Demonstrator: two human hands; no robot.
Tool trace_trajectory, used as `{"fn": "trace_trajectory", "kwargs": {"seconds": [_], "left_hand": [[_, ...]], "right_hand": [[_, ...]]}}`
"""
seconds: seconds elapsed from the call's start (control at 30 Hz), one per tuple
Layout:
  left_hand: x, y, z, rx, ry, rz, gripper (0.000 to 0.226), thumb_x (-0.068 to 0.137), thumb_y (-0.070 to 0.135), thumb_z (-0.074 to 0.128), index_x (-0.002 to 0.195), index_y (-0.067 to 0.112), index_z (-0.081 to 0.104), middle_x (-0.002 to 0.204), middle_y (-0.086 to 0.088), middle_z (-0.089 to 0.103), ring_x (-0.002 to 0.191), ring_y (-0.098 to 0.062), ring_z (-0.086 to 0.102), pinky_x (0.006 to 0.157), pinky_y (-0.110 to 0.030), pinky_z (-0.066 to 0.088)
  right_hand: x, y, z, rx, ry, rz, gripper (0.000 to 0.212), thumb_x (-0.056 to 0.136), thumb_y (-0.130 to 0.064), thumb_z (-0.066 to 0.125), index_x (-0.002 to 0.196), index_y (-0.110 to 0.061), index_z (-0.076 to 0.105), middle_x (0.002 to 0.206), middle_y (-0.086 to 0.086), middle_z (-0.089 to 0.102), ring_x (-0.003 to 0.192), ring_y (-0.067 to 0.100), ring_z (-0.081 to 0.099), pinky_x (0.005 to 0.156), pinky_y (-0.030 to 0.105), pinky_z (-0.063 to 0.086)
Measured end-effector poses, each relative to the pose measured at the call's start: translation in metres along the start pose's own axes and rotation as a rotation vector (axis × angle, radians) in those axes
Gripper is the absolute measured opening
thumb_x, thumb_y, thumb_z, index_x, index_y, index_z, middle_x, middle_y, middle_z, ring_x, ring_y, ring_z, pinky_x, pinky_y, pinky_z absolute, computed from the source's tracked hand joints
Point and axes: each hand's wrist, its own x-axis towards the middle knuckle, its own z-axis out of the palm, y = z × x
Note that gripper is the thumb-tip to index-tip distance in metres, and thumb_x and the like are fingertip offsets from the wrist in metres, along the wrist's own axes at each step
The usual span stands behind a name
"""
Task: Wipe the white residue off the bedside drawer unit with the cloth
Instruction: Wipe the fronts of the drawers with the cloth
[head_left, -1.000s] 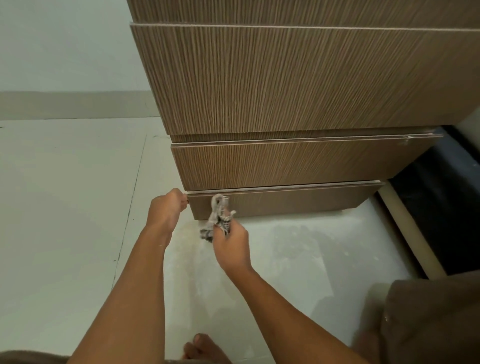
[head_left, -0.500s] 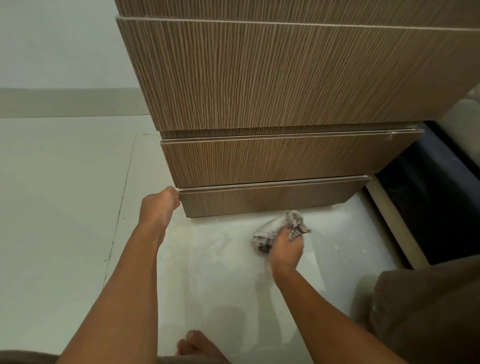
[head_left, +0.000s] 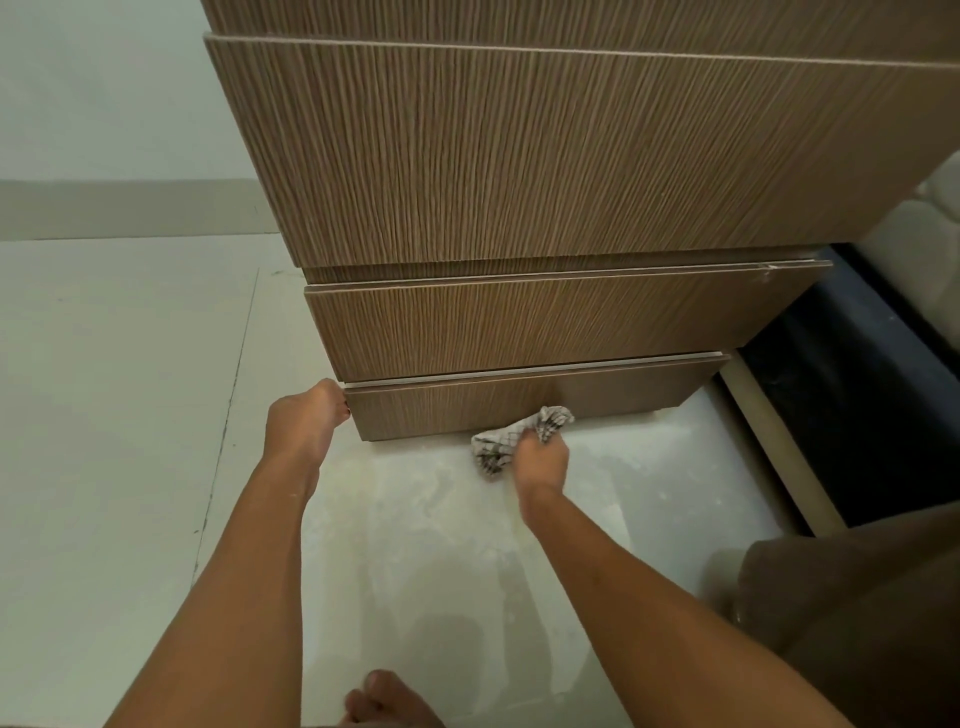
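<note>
The brown wood-grain bedside drawer unit (head_left: 519, 156) fills the upper middle, its three drawer fronts stepped inward toward the floor. My right hand (head_left: 540, 460) grips a bunched grey checked cloth (head_left: 511, 436), which touches the lower edge of the bottom drawer front (head_left: 597, 400). My left hand (head_left: 304, 421) holds the left end of that bottom drawer front, fingers curled around its corner. White residue smears the floor (head_left: 441, 519) just in front of the unit.
Pale tiled floor (head_left: 104, 415) spreads to the left, with a wall and skirting behind. A dark gap under a bed frame (head_left: 857, 395) lies to the right. My bare toes (head_left: 384, 696) show at the bottom, and a brown fabric-covered knee (head_left: 857, 623) at lower right.
My right hand swept the cloth from the bottom drawer's left end out to the right over the floor, then back up against the drawer's lower edge. My left hand stayed on the corner.
</note>
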Motion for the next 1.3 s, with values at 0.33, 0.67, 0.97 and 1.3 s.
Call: {"fn": "trace_trajectory", "kwargs": {"seconds": [0.33,0.67,0.97,1.3], "left_hand": [[-0.002,0.002,-0.002,0.050,-0.030,0.010,0.023,0.077,0.020,0.051,0.086,0.008,0.068,0.099,-0.004,0.073,0.106,-0.026,0.066,0.081,-0.032,0.037],[-0.009,0.007,-0.006,-0.003,-0.079,0.079,0.044,0.094,0.029,0.031,0.079,0.011,0.067,0.101,-0.010,0.072,0.098,-0.022,0.062,0.090,-0.033,0.035],[-0.022,0.015,0.002,-0.021,0.012,0.039,0.040,0.096,0.030,0.031,0.099,0.007,0.064,0.107,-0.005,0.067,0.101,-0.021,0.061,0.068,-0.025,0.033],[-0.051,0.044,-0.002,-0.240,0.169,0.267,0.042,0.096,0.029,0.038,0.072,0.021,0.071,0.089,0.002,0.075,0.086,-0.005,0.067,0.068,-0.015,0.038]], "right_hand": [[-0.066,0.002,0.066,0.163,-0.375,0.221,0.021,0.091,-0.009,0.053,0.109,-0.006,0.063,0.100,0.008,0.068,0.090,0.022,0.064,0.086,0.034,0.052],[-0.101,-0.019,0.061,-0.158,-0.825,-0.062,0.017,0.090,-0.016,0.055,0.103,-0.018,0.066,0.104,0.001,0.071,0.101,0.019,0.065,0.094,0.037,0.051],[-0.101,-0.026,-0.003,0.208,-0.142,-0.327,0.026,0.095,-0.007,0.053,0.120,-0.011,0.057,0.107,0.001,0.067,0.097,0.006,0.063,0.076,0.009,0.050],[-0.103,-0.069,0.033,0.370,0.088,-0.294,0.061,0.084,-0.042,0.047,0.144,-0.036,0.037,0.131,0.002,0.060,0.115,0.024,0.060,0.097,0.046,0.049]]}}
